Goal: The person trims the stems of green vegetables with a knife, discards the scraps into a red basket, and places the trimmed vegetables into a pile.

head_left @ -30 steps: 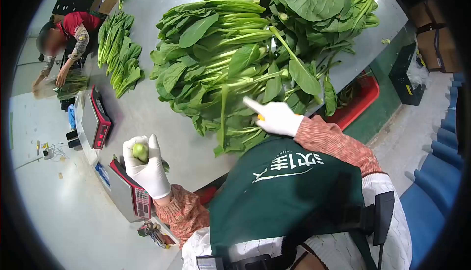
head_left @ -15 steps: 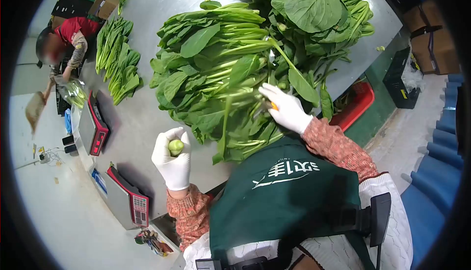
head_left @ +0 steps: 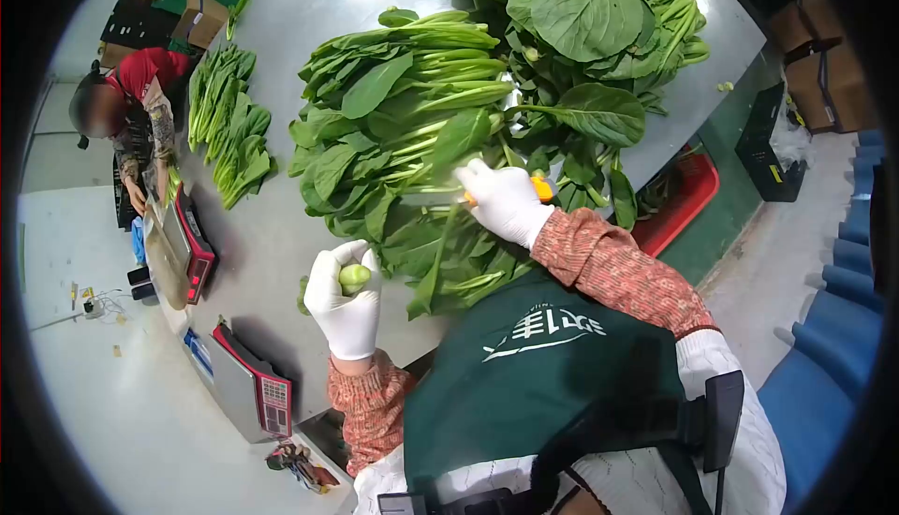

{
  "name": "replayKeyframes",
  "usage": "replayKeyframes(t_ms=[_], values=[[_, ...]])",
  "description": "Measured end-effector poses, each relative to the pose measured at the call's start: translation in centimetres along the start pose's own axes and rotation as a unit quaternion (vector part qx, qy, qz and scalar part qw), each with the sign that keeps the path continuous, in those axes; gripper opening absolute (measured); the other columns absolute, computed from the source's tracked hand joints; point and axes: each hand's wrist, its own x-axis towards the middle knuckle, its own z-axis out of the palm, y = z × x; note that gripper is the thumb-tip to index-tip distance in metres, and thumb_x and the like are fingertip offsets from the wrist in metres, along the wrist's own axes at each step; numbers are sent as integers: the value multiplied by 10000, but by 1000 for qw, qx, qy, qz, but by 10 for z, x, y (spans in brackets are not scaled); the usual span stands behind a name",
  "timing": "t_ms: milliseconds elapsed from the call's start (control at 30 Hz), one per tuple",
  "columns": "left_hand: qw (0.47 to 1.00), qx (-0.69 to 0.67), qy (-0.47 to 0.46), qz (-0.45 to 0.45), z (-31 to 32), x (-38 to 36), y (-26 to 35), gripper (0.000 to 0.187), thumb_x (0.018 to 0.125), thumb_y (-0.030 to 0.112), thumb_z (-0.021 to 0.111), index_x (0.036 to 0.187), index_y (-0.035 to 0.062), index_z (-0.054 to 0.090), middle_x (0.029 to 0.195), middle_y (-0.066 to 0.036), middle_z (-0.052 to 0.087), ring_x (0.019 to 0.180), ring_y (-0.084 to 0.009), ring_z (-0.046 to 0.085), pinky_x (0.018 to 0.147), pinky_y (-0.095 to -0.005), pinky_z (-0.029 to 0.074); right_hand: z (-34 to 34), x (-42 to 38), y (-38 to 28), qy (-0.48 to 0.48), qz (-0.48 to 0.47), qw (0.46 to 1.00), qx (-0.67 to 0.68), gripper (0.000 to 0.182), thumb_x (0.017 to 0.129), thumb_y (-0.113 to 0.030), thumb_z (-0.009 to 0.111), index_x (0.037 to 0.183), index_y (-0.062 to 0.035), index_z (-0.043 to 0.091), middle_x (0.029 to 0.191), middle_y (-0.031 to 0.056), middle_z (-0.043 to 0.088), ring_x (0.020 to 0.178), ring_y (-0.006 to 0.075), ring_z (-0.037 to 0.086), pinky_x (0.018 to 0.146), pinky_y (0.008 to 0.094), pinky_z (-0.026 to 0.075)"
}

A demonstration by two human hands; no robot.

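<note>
My left hand [head_left: 343,298], in a white glove, is closed round a leafy green stalk [head_left: 354,278] with its pale cut base facing up. A bit of leaf shows beside the glove, lower down. White-gloved too, my right hand [head_left: 501,201] grips an orange-handled knife [head_left: 541,189] over the front of a pile of leafy greens [head_left: 412,112]. The knife's blade is blurred against the leaves. Behind, a second heap of greens [head_left: 590,23] with broad leaves lies with its stems to the right.
The greens lie on a metal table [head_left: 300,84]. Two scales [head_left: 192,243] stand along its left edge, near another row of greens [head_left: 229,126]. A red basket [head_left: 688,201] is below the right edge. Across the table, a co-worker [head_left: 145,94] handles a bag at a scale.
My right hand has moved left with the knife, and more of its orange handle shows. My left hand has shifted slightly right. The co-worker has brought the bag to the scale.
</note>
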Motion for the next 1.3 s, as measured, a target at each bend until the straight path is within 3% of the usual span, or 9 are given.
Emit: replayKeyframes(t_ms=[233, 433, 467, 600, 700, 833, 1000, 1167, 1300], values=[[997, 60, 57, -5, -29, -13, 0, 174, 823, -102, 697, 957, 6, 672, 801, -18, 583, 696, -94, 521, 660, -219, 438, -99, -23, -38, 68, 54, 926, 367, 140, 865, -124, 671, 948, -14, 692, 769, 137, 678, 627, 196, 633, 625, 318, 512], [985, 76, 63, 140, -14, -5, 43, 219, 755, -84, 761, 941, 13, 698, 848, -82, 649, 714, -196, 612, 673, -287, 491, -104, -40, -33, 83, 45, 950, 299, 190, 959, -131, 637, 845, 20, 613, 652, 38, 548, 594, 91, 456, 566, 280, 416], [977, 81, 23, 196, -8, 1, 54, 272, 720, -30, 808, 963, 38, 708, 894, -92, 675, 756, -253, 633, 705, -343, 513, -103, -41, -40, 95, 36, 951, 293, 188, 921, -172, 682, 866, 6, 654, 678, 150, 583, 555, 217, 488, 565, 333, 440], [967, 84, -43, 237, 26, 5, 69, 353, 687, 47, 829, 1017, 64, 704, 919, -91, 686, 801, -271, 631, 729, -368, 507, -106, -50, -53, 59, -75, 942, 322, 208, 960, -198, 670, 912, 5, 660, 733, 81, 640, 634, 120, 580, 586, 281, 469], [977, 34, -61, 203, 33, 3, 65, 351, 704, 48, 823, 1030, 55, 693, 886, -96, 664, 756, -259, 609, 697, -355, 490, -116, -61, -47, 6, 70, 853, 517, 215, 921, -214, 704, 918, -6, 651, 777, 108, 627, 643, 216, 587, 639, 294, 489], [987, -12, -72, 143, 49, -1, 62, 316, 700, 61, 821, 976, 86, 670, 826, -63, 649, 733, -276, 602, 671, -367, 486, -84, -76, -31, 177, -32, 966, 184, 158, 853, -123, 706, 971, -35, 647, 855, 110, 671, 707, 295, 663, 648, 330, 528], [983, -86, -99, 130, 54, -1, 72, 268, 713, -35, 810, 944, 17, 684, 816, -74, 639, 723, -201, 609, 676, -300, 484, -66, -85, -14, 144, 66, 966, 205, 176, 818, -125, 690, 989, -101, 653, 811, 133, 684, 760, 369, 666, 665, 421, 536], [978, -137, -150, 48, 49, -4, 63, 241, 736, -29, 801, 946, 15, 693, 843, -64, 661, 736, -161, 607, 686, -277, 478, -68, -106, 16, 100, 228, 890, 383, 177, 981, -157, 615, 1061, -13, 680, 711, 29, 650, 627, 68, 595, 613, 247, 491], [962, -154, -222, 36, 56, -8, 59, 233, 746, 59, 824, 941, 60, 697, 838, -86, 664, 742, -239, 629, 690, -322, 503, -101, -97, -20, -26, 74, 865, 495, 363, 907, -134, 720, 1251, -55, 633, 826, 5, 638, 743, 77, 598, 704, 249, 502]])
